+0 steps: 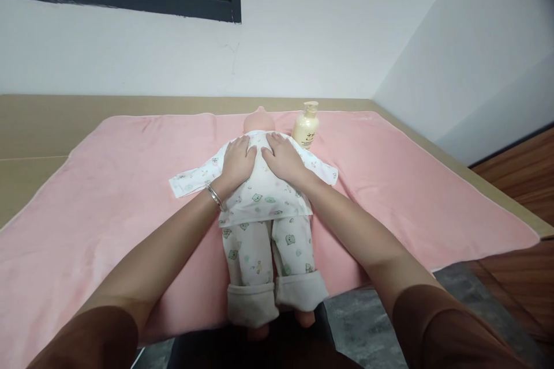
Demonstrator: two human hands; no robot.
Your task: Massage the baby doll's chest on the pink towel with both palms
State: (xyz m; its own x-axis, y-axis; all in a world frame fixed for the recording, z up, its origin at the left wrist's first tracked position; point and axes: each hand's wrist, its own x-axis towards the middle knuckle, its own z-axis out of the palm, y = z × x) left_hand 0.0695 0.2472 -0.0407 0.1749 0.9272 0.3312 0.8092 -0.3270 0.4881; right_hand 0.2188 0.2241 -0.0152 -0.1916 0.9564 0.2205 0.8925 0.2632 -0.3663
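A baby doll (264,196) lies on its front on a pink blanket (173,150), head toward the wall and feet toward me. It wears a white printed top and matching trousers (249,248) with turned-up cuffs. My left hand (237,160) rests flat on the left side of its upper back, fingers stretched out. On the right side of the back my right hand (283,158) lies the same way, thumb pointing inward. Neither hand grips anything. The doll's sleeves spread out to both sides. Its face is hidden.
A cream-coloured pump bottle (306,127) stands on the blanket just right of the doll's head. The blanket covers most of a tan table (38,121) set against a white wall (303,34). A dark window frame (130,3) is at the upper left, wooden panelling (519,184) at the right.
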